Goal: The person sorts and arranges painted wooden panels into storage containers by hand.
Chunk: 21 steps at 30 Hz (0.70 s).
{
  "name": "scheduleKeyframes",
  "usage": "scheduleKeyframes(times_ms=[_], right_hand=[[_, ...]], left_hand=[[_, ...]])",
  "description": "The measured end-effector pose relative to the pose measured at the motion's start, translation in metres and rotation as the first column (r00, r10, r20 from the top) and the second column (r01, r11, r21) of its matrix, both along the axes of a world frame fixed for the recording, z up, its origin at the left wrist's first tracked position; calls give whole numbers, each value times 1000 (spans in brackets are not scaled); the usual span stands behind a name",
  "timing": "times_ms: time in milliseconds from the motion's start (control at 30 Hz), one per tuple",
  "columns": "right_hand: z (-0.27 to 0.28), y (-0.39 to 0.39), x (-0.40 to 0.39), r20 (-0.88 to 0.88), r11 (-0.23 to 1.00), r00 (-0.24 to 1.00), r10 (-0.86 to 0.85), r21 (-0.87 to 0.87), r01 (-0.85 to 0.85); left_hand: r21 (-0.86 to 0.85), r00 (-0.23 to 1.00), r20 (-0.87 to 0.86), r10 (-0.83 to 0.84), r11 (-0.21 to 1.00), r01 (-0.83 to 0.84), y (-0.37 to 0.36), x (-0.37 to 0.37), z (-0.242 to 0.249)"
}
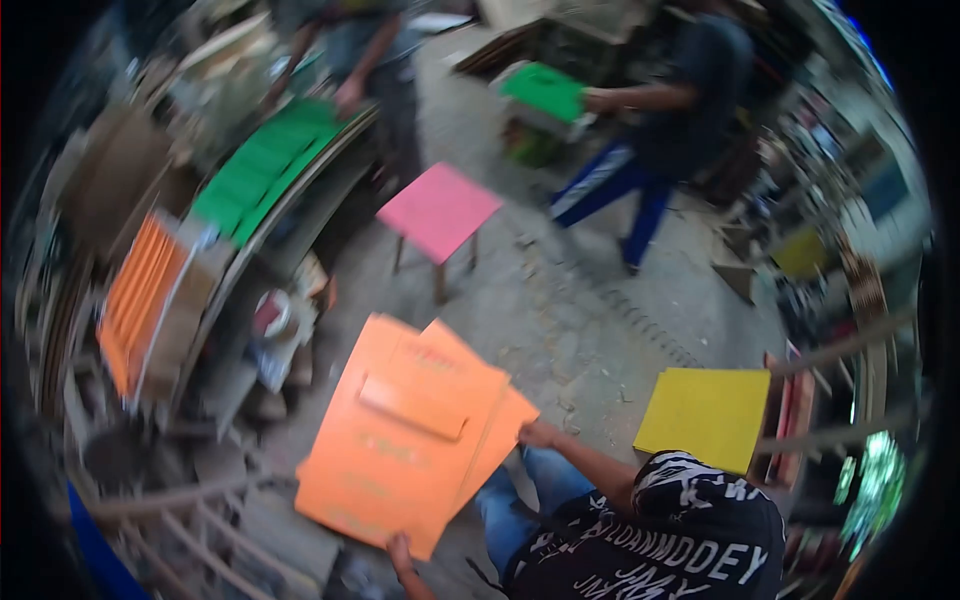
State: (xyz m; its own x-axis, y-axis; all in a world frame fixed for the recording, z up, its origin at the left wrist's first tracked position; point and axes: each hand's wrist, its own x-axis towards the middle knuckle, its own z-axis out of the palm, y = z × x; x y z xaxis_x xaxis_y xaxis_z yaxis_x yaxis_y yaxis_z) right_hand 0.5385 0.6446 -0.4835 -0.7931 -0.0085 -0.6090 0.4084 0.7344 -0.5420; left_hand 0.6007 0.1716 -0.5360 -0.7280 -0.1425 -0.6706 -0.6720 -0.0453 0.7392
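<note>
Nearest, bottom of frame: one crouching person in a black printed shirt and blue jeans. Wearer's own hands out of frame, state impossible to tell. Orange boards, about three, fanned and overlapping, tilted over the concrete floor left of that person. Lower hand closed on the bottom edge of the boards; upper hand pressed against their right edge, fingers too blurred to count. One yellow board just right of the person's head. Left, one orange stack on edge among clutter. Midway, one pink stool. Beyond, one pile of green boards on the left bench. Farthest, two standing people, one carrying a single green board.
</note>
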Motion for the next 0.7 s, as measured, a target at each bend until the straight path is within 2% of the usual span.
scheduleKeyframes(times_ms=[33, 67, 133, 200, 233, 300, 367, 433, 500, 533, 567, 633, 700], right_hand=[[11, 10, 28, -116, 999, 993, 16, -36, -20], [22, 23, 51, 18, 1000, 1000, 22, 15, -22], [15, 48, 106, 80, 996, 995, -65, 61, 60], [34, 68, 139, 253, 962, 929, -269, 19, 273], [43, 79, 151, 233, 950, 923, -306, 13, 312], [56, 96, 187, 284, 833, 795, -535, 24, 552], [11, 111, 229, 121, 745, 746, -655, -58, 664], [26, 124, 253, 77, 697, 698, -711, -48, 715], [46, 129, 282, 97, 510, 529, -843, -170, 843], [50, 127, 300, 77, 399, 424, -902, -220, 890], [52, 128, 318, 57, 300, 326, -944, -270, 915], [49, 133, 358, 70, 208, 229, -971, -234, 950], [65, 132, 411, 113, 90, 111, -987, -178, 980]], left_hand=[[40, 997, 27, -74, 997, 72, 5, 0, 7], [-65, 993, 81, -87, 994, 93, 13, -1, 13], [-88, 971, 179, -157, 981, 175, 21, -8, 20], [-97, 955, 191, -229, 963, 250, 46, -35, 20], [-109, 934, 225, -276, 946, 306, 59, -46, 23], [-136, 870, 309, -384, 888, 440, 87, -64, 29], [-148, 779, 346, -523, 789, 596, 121, -82, 44], [-192, 712, 323, -624, 693, 695, 171, -110, 59], [-234, 670, 273, -690, 628, 742, 231, -131, 76], [-242, 606, 276, -746, 556, 795, 258, -140, 80], [-228, 583, 213, -784, 541, 810, 284, -151, 75], [-215, 525, 65, -848, 502, 838, 338, -156, 75], [-270, 440, 85, -894, 405, 874, 397, -133, 110]])
